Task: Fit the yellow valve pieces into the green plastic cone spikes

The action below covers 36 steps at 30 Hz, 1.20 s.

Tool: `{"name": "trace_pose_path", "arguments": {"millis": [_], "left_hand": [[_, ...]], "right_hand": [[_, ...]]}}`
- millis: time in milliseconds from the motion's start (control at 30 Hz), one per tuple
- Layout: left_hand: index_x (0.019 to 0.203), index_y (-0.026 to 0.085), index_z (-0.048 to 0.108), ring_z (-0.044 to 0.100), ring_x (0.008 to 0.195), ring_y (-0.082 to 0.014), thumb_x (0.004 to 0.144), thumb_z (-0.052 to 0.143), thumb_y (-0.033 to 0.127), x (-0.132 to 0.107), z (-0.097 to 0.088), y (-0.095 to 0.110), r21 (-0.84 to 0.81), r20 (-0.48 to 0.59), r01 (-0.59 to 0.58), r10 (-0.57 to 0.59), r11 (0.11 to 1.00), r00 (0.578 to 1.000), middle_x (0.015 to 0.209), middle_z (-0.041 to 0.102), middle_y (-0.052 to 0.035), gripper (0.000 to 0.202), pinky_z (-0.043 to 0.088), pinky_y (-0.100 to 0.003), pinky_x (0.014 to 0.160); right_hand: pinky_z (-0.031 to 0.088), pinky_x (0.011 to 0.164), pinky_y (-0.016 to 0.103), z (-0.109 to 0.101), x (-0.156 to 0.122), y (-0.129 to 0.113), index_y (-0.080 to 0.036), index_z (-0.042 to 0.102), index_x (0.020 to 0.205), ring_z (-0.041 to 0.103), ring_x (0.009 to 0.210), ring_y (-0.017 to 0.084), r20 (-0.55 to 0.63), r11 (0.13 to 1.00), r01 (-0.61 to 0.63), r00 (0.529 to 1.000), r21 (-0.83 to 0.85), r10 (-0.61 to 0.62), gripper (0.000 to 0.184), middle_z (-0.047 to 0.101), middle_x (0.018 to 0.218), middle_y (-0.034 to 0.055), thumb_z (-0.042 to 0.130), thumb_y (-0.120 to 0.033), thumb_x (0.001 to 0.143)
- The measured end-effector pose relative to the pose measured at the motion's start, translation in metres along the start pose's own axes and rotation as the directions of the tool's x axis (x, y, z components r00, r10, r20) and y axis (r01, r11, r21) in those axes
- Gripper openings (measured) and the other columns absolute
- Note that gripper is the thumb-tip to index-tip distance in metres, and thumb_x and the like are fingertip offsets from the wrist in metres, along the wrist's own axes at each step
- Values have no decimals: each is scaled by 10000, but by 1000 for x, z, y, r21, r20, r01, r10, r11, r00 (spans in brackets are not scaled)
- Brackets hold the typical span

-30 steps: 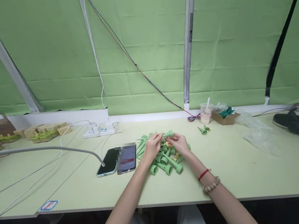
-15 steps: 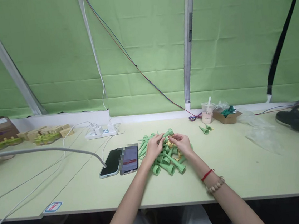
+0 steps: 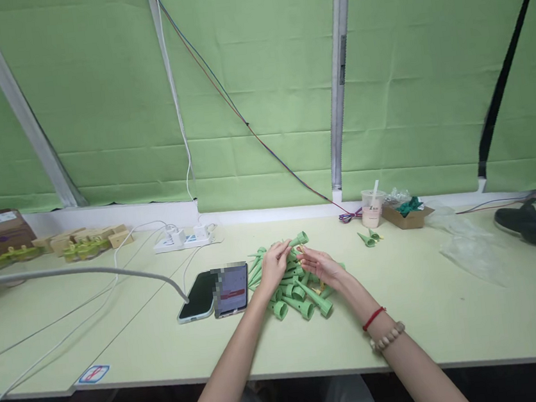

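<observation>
My left hand (image 3: 276,264) is closed around a green plastic cone (image 3: 299,239), whose wide hollow end points to the upper right. Close beside that cone, my right hand (image 3: 322,267) pinches what looks like a small yellow piece (image 3: 301,248) between thumb and fingertips; its shape is too small to make out. Beneath both hands spreads a pile of similar green cones (image 3: 301,307), several with their round mouths facing me. Bits of yellow (image 3: 321,287) show among them, partly covered by my right hand.
Two phones (image 3: 196,297) lie left of the pile, near a power strip (image 3: 185,239). Loose green cones (image 3: 365,239), a drink cup (image 3: 371,207), a small cardboard box (image 3: 408,216) and clear plastic bags (image 3: 470,254) are to the right. A grey cable (image 3: 87,270) crosses the left side.
My right hand has turned and dropped slightly, so more of its fingers show and it covers more of the yellow pieces. The left hand keeps the cone at nearly the same spot.
</observation>
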<state>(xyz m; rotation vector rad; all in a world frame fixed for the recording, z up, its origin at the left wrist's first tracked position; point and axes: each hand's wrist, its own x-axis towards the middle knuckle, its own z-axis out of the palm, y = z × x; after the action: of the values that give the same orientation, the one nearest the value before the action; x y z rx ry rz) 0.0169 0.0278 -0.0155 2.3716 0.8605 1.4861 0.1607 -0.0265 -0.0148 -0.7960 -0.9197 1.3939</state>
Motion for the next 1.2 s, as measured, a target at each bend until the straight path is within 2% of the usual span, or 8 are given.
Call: {"name": "trace_pose_path", "arguments": {"millis": [133, 300, 400, 533, 700, 833, 1000, 1200], "left_hand": [[1049, 183, 606, 562, 744, -138, 845, 423, 234, -5, 2, 5, 147, 75, -24, 13, 989, 997, 856, 625, -52, 279, 411, -232, 638], [1060, 217, 605, 586, 770, -154, 854, 410, 284, -8, 5, 10, 230, 110, -15, -11, 973, 994, 884, 644, -52, 291, 400, -225, 592], [1059, 210, 607, 579, 776, -145, 849, 422, 258, -6, 5, 8, 159, 72, 10, -21, 987, 997, 905, 645, -53, 284, 419, -232, 638], [1037, 168, 612, 560, 747, -129, 847, 422, 220, 0, 2, 6, 6, 36, 22, -22, 1000, 999, 847, 638, -52, 274, 431, -242, 683], [1031, 165, 607, 536, 756, -129, 840, 424, 176, 1, 0, 5, 6, 34, -61, 61, 998, 998, 818, 602, -46, 264, 428, -252, 697], [1060, 192, 590, 526, 790, -149, 847, 404, 171, -2, 0, 4, 187, 96, -120, 103, 975, 990, 827, 588, -51, 284, 414, -254, 680], [1054, 198, 593, 533, 768, -153, 851, 407, 209, -4, 0, 4, 290, 110, -99, 70, 952, 991, 823, 594, -54, 275, 398, -238, 626], [1028, 163, 610, 544, 751, -133, 841, 423, 183, -1, 3, 2, 54, 31, 3, -4, 999, 1000, 822, 618, -52, 265, 421, -245, 694]], "right_hand": [[506, 615, 244, -4, 3, 4, -155, 620, 666, 579, 563, 110, -138, 967, 154, 973, -204, -184, 194, 642, 665, 21, 718, -283, 557], [478, 561, 255, -6, 6, 9, -168, 524, 536, 523, 543, 119, -234, 719, 351, 782, -600, -577, 200, 564, 557, -7, 676, -293, 571], [495, 535, 249, -4, 8, 9, -173, 552, 644, 537, 573, 115, -240, 872, 287, 885, -396, -400, 220, 583, 646, -7, 698, -315, 561], [514, 571, 231, -3, 6, 5, -181, 610, 861, 571, 614, 96, -37, 995, 79, 996, -58, -81, 311, 628, 806, 19, 673, -387, 637], [501, 709, 224, -7, 1, -2, -163, 641, 759, 588, 639, 86, 120, 1000, 6, 993, 28, -9, 235, 638, 728, 5, 717, -326, 607], [494, 654, 203, -9, 4, 1, -152, 633, 690, 578, 589, 78, -22, 1000, 13, 1000, -12, -13, 300, 633, 660, -11, 794, -231, 450], [493, 567, 238, -8, 10, 8, -155, 543, 549, 575, 532, 106, -235, 953, 185, 941, -241, -242, 318, 623, 584, -2, 799, -283, 411], [512, 632, 229, -7, 7, 6, -163, 653, 809, 602, 622, 98, -38, 989, 106, 993, -106, -110, 327, 668, 781, 38, 692, -417, 605]]}}
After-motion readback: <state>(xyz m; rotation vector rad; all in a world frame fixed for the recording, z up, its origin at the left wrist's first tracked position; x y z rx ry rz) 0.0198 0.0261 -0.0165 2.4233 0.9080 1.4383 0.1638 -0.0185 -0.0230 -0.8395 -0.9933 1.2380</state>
